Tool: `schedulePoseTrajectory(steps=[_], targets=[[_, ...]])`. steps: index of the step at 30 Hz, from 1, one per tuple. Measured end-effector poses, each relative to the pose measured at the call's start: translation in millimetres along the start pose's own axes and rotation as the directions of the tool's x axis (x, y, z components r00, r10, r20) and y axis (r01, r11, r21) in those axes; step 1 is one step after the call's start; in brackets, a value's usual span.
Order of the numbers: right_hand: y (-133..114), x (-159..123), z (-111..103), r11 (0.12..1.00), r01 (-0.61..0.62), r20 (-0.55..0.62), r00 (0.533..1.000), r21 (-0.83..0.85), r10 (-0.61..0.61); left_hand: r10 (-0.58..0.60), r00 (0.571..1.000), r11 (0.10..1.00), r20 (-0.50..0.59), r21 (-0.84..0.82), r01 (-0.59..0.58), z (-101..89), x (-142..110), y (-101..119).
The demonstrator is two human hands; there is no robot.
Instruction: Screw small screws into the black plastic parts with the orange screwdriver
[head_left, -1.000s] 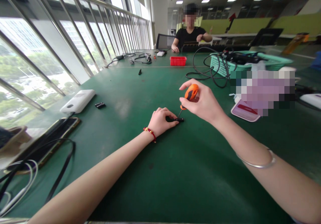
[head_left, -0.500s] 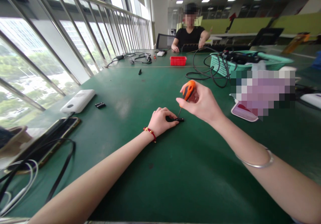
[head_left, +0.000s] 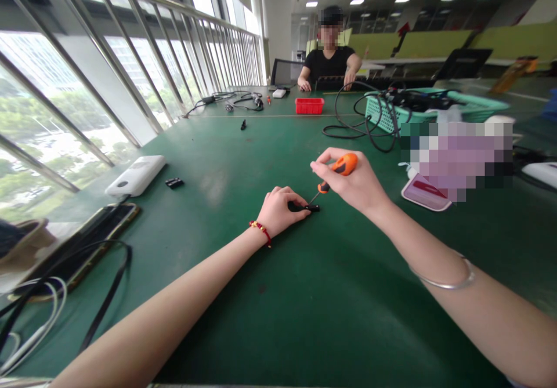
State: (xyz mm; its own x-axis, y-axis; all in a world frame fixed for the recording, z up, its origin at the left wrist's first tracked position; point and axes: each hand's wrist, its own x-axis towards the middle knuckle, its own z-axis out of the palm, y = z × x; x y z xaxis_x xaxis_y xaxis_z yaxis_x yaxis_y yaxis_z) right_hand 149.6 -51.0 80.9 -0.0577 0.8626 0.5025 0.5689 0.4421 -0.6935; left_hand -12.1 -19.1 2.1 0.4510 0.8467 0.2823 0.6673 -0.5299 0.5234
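Observation:
On the green table (head_left: 209,162), my left hand (head_left: 284,208) pinches a small black part (head_left: 313,207) and keeps it against the surface. Its exact kind is too small to make out. My right hand (head_left: 354,182) is closed around the handle of an orange and black screwdriver (head_left: 346,163). The screwdriver leans to the right, and its thin shaft runs down to the black part, where the tip seems to touch it. Part of the handle is hidden by my right fingers.
Left lie a white power bank (head_left: 137,176), a phone (head_left: 82,249) with cables and a black piece (head_left: 174,183). Farther off are a red bin (head_left: 309,106), another small black piece (head_left: 243,124) and a green basket (head_left: 383,115) with cables. A person (head_left: 329,60) sits opposite.
The screwdriver has tipped from nearly upright to a slant towards the right. My right hand has shifted slightly right and down with it. My left hand has stayed in place.

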Motion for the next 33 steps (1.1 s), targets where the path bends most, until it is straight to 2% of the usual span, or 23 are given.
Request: schedulePoseTrajectory(steps=[3, 5, 7, 10, 13, 19, 25, 33], targets=[[1.8, 0.6, -7.6, 0.996, 0.009, -0.010, 1.000, 0.092, -0.008, -0.001, 1.000, 1.000, 0.004, 0.009, 0.001, -0.4, -0.4, 0.5], [8.6, -2.8, -13.5, 0.992, 0.013, -0.090, 0.996, 0.125, -0.001, 0.000, 1.000, 1.000, 0.010, 0.017, 0.000, -0.8, -0.7, 0.7], [21.6, -10.1, -16.8, 0.996, 0.031, -0.168, 0.986, 0.080, -0.017, 0.003, 1.000, 1.000, 0.010, 0.023, -0.003, -1.1, -1.1, 1.1], [48.4, -24.8, -14.1, 0.992, 0.086, -0.093, 0.991, -0.087, -0.094, 0.021, 1.000, 1.000, -0.006, 0.017, -0.021, -1.8, -1.5, 2.6], [70.1, -35.4, -5.2, 0.956, 0.127, 0.107, 0.989, -0.265, -0.101, 0.058, 0.998, 0.998, -0.038, 0.024, -0.057, -2.6, -1.6, 5.0], [76.6, -38.7, 8.8, 0.942, 0.162, 0.277, 0.958, -0.295, -0.078, 0.090, 0.995, 0.995, -0.044, 0.052, -0.088, -2.4, -1.1, 6.9], [77.6, -40.7, 14.6, 0.906, 0.197, 0.297, 0.951, -0.375, -0.084, 0.118, 0.993, 0.992, -0.028, 0.047, -0.116, -1.9, -0.6, 6.8], [72.9, -42.9, 13.7, 0.911, 0.242, 0.267, 0.951, -0.333, -0.155, 0.133, 0.989, 0.991, -0.066, -0.008, -0.133, -3.1, -1.5, 7.8]])
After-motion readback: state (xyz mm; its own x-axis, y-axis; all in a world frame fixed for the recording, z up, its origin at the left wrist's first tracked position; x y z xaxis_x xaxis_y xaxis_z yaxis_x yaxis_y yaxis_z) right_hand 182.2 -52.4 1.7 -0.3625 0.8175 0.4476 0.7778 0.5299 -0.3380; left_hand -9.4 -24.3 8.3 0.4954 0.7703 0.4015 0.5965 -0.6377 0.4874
